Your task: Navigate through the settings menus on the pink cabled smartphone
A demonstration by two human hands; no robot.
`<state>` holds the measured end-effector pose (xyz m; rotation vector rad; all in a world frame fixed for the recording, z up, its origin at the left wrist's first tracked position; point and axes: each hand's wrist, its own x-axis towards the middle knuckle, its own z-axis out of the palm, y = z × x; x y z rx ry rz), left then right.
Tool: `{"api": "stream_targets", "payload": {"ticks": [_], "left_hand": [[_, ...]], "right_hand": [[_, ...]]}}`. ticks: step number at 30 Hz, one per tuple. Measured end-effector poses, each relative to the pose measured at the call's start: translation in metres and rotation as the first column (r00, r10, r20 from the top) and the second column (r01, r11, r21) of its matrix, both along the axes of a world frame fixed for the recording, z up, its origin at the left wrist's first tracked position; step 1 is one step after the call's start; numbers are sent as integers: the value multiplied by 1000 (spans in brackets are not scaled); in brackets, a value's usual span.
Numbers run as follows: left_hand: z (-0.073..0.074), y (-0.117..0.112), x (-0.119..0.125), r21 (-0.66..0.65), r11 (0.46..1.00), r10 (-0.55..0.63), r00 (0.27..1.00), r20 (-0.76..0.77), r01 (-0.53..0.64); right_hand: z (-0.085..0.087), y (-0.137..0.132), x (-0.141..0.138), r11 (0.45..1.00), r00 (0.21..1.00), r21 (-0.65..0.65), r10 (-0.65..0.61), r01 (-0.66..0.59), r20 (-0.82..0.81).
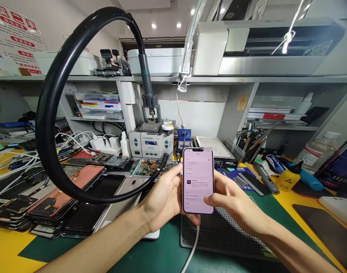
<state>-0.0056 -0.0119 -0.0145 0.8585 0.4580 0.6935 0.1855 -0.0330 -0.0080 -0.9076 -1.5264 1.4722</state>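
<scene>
A smartphone (pixel 198 178) with a lit, pinkish screen showing a list of settings stands upright before me. My left hand (pixel 164 193) wraps round its left edge and lower end. On the other side, my right hand (pixel 230 197) is at the right edge, its fingers behind the phone and its thumb over the lower right of the screen. Whether the thumb presses the glass I cannot tell. From the phone's bottom end a white cable (pixel 195 242) runs down towards me. Beneath the hands lies a black perforated pad (pixel 227 235) on the green mat (pixel 167 254).
A thick black hose (pixel 44 110) loops across the left, joined to a hot-air station (pixel 153 142). Stacked phone parts (pixel 68 189) fill the left side. At right are a yellow bottle (pixel 288 178), a grey pen-like tool (pixel 266 178) and tweezers (pixel 257 142). A shelf (pixel 167 79) spans the back.
</scene>
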Motion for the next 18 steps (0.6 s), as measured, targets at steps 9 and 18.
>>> {"api": "stream_targets", "payload": {"ticks": [9, 18], "left_hand": [[0, 1, 0, 11, 1000, -17, 1000, 5, 17], [-1, 2, 0, -11, 1000, -7, 1000, 1, 7]], "right_hand": [[0, 0, 1, 999, 1000, 40, -5, 4, 26], [-8, 5, 1, 998, 997, -5, -63, 63, -52]]}}
